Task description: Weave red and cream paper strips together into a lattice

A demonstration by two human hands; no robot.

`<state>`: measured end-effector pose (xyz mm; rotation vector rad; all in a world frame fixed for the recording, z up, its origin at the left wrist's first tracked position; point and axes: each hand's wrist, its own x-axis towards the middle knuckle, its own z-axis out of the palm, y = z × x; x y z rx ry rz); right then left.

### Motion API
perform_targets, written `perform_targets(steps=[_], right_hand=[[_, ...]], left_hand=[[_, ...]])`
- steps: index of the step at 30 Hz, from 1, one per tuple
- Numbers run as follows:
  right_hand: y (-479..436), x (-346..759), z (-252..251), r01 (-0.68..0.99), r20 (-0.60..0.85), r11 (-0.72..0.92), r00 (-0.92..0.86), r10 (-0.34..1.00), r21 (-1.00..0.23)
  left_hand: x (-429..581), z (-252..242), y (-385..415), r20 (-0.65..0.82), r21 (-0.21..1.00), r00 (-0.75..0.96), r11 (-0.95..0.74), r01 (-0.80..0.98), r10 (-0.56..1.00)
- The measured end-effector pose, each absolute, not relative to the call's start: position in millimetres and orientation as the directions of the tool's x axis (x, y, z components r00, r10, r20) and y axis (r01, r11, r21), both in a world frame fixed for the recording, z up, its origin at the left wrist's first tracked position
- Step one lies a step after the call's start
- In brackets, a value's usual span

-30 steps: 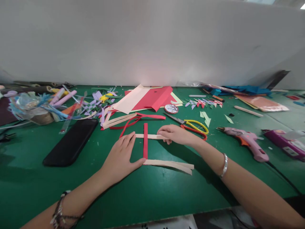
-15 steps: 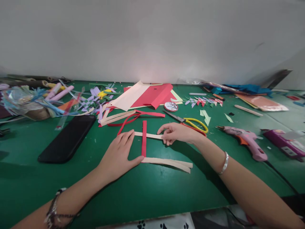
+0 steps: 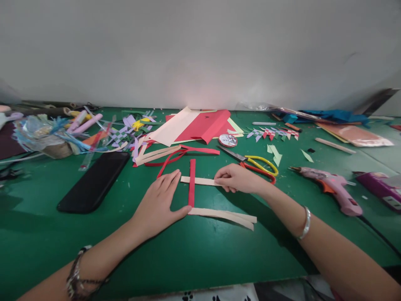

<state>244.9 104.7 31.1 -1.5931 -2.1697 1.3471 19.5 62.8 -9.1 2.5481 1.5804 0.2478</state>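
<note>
My left hand [image 3: 158, 205] lies flat on the green table [image 3: 200, 255], fingers stretched out. Its thumb presses the near end of an upright red paper strip [image 3: 191, 179] where it meets a lower cream strip [image 3: 224, 215]. My right hand [image 3: 238, 179] pinches the right end of an upper cream strip [image 3: 200, 181] that crosses the red one.
A black phone [image 3: 94, 182] lies left. Yellow and red scissors [image 3: 257, 164], a round tape tin [image 3: 227, 140] and a pink glue gun [image 3: 330, 187] lie right. Red and cream sheets [image 3: 196, 125], loose strips [image 3: 163, 155] and woven paper pieces [image 3: 275, 133] sit behind.
My right hand has closed down onto the upper cream strip's end. The left hand keeps its place; the view has shifted slightly.
</note>
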Motion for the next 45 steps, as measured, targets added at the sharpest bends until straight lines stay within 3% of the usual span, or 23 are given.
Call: perform_targets(steps=[4,12,25,35,40,45], right_hand=[[99.8,258.2,37.6,0.725,-0.422,0.056,-0.46,0.781,-0.686],[89.5,260.4,38.0,0.684,-0.378,0.127,-0.536,0.755,-0.718],[87.9,265.0,40.4,0.655,-0.393,0.149,-0.603,0.694,-0.741],[86.5,260.0,40.7,0.704,-0.343,0.146,-0.503,0.794,-0.695],[85.0,248.8,29.0,0.657,-0.34,0.0,-0.389,0.856,-0.754],[86.1,238.7,21.3,0.689,-0.275,0.068,-0.376,0.885,-0.722]], left_hand=[[19.8,-8.3,62.5,0.075,0.197,0.45,-0.456,0.868,0.89],[17.7,-9.3,61.8,0.074,0.158,0.513,-0.518,0.84,0.855],[17.4,-9.2,62.4,0.069,0.2,0.549,-0.55,0.811,0.833],[17.6,-10.4,61.7,0.153,0.246,0.605,-0.623,0.743,0.782],[18.8,-11.7,64.2,0.092,0.209,0.646,-0.649,0.732,0.758],[21.1,-8.7,63.0,-0.002,0.194,0.64,-0.628,0.754,0.768]])
